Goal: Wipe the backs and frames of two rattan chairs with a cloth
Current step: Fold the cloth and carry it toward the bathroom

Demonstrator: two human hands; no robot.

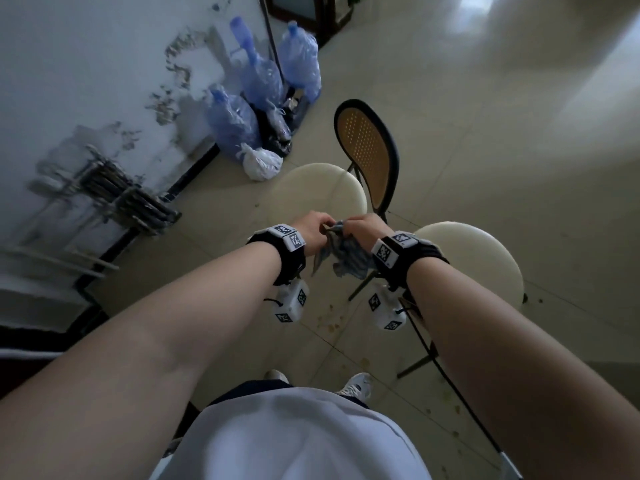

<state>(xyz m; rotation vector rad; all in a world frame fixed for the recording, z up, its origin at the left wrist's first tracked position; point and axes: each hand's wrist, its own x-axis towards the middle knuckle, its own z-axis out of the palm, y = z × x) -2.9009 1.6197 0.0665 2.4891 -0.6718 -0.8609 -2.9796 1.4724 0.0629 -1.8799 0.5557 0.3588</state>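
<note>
We hold a crumpled grey-blue cloth point(341, 256) between both hands at waist height, our left hand point(313, 232) and right hand point(363, 230) each pinching its upper edge with curled fingers, probably bunching or refolding it into a wiping pad. Just beyond stands a chair with a woven tan rattan back in a black metal frame point(369, 154) and round cream seat point(320, 188); a second cream seat point(478, 258) sits nearer right, its back hidden.

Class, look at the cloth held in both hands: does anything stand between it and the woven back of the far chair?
Nothing visible blocks it. The crumpled grey-blue cloth is gripped by the left hand and right hand, held over the floor and the round cream seat. The tan rattan chair back in its black frame stands just beyond, across open air.
</note>
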